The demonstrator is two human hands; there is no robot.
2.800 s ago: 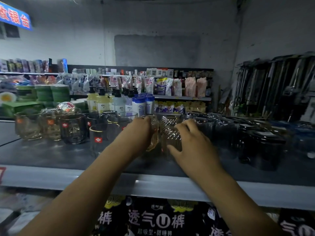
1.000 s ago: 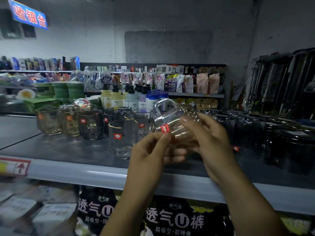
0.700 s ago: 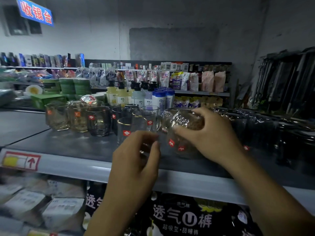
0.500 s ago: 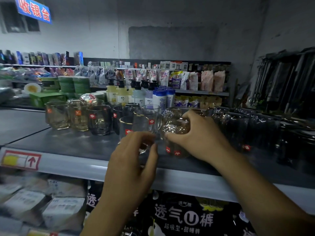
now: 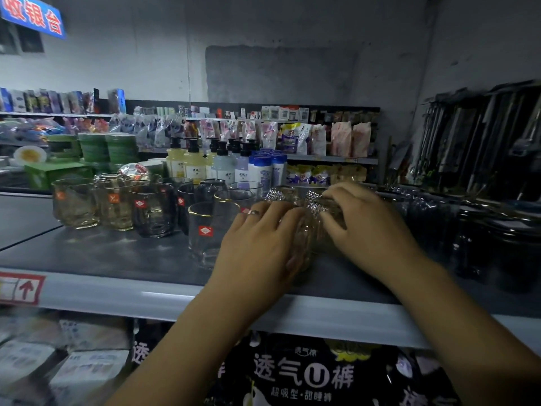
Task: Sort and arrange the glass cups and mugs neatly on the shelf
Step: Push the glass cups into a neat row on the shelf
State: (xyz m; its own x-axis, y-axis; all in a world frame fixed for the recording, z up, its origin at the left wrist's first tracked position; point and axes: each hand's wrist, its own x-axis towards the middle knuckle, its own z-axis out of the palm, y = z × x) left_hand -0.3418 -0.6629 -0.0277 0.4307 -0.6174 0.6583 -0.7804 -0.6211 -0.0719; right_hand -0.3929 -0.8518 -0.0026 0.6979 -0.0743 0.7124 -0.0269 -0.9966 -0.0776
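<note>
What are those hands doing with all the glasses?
Someone is tidying glass cups on a shop shelf. The left hand and the right hand both grip the bumpy cups, which stand close together in the middle of the shelf. Plain glasses with red stickers stand in a group to the left. Dark cups line up on the right.

Head-worn view, close, toward shelf point(image 5: 102, 256)
</note>
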